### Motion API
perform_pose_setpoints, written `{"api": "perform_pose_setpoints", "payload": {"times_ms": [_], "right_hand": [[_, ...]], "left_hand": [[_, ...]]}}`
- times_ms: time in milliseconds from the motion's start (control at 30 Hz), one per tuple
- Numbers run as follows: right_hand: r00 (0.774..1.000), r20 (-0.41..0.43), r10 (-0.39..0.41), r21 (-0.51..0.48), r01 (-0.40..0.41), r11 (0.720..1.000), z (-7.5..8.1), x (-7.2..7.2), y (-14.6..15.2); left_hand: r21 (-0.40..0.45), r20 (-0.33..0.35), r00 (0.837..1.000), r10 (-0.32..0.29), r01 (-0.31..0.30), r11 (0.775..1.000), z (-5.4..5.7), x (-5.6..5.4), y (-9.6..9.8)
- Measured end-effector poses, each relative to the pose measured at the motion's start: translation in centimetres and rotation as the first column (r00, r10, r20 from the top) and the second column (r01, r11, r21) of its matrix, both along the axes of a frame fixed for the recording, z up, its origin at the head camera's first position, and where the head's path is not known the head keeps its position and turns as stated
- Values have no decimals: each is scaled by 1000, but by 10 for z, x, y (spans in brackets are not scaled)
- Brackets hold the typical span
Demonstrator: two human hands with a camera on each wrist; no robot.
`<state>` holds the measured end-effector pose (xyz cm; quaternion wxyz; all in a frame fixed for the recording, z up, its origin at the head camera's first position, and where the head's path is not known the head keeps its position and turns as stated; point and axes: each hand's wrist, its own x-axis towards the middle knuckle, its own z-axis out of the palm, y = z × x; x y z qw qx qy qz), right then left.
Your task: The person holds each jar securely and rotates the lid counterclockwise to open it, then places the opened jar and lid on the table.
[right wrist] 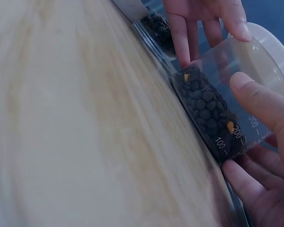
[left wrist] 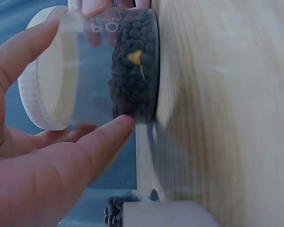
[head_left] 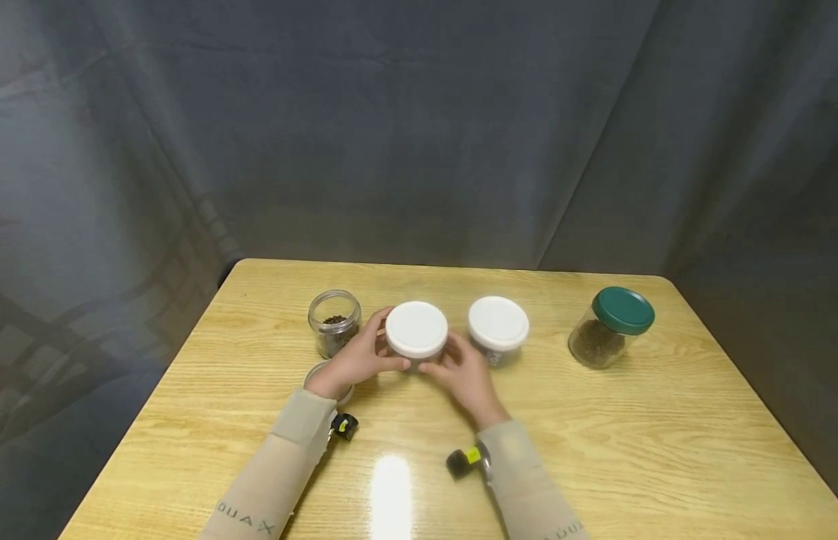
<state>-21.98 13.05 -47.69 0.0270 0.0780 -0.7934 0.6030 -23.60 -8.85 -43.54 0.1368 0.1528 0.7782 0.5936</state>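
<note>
Between both hands is a clear plastic jar (head_left: 416, 330) with a white lid. Dark round pieces and a few yellow-orange bits fill its lower part, seen in the left wrist view (left wrist: 135, 66) and right wrist view (right wrist: 208, 106). My left hand (head_left: 364, 354) holds the jar's left side, thumb in front and fingers round behind. From the right, my right hand (head_left: 467, 375) holds it likewise, its thumb on the wall near printed volume marks. The jar stands upright, its base at or barely above the table; which one I cannot tell.
Left of the held jar stands a lidless clear jar (head_left: 334, 324) with dark pieces. A round rimmed item (head_left: 348, 396) lies partly hidden under my left wrist. A second white-lidded jar (head_left: 497, 324) is close on the right. Farther right, a green-lidded jar (head_left: 611, 328) holds brown contents.
</note>
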Motion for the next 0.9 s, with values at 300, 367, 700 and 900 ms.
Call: {"api": "perform_pose_setpoints", "payload": {"times_ms": [300,367,700,900], "right_hand": [[999,37,10,17,-11,1000,2,1,4],[999,40,15,19,-16,1000,3,2,5],[998,49,30,20,-31,999,2,0,8],[998,53,29,26,-30,999,2,0,8]], "left_hand": [[37,15,999,-47,47,998,3,0,-6],[43,27,999,-48,46,998,4,1,-8],[90,46,997,-58,53,995,5,-1,-10],[90,55,997,-46,41,995,3,-2,-11]]}}
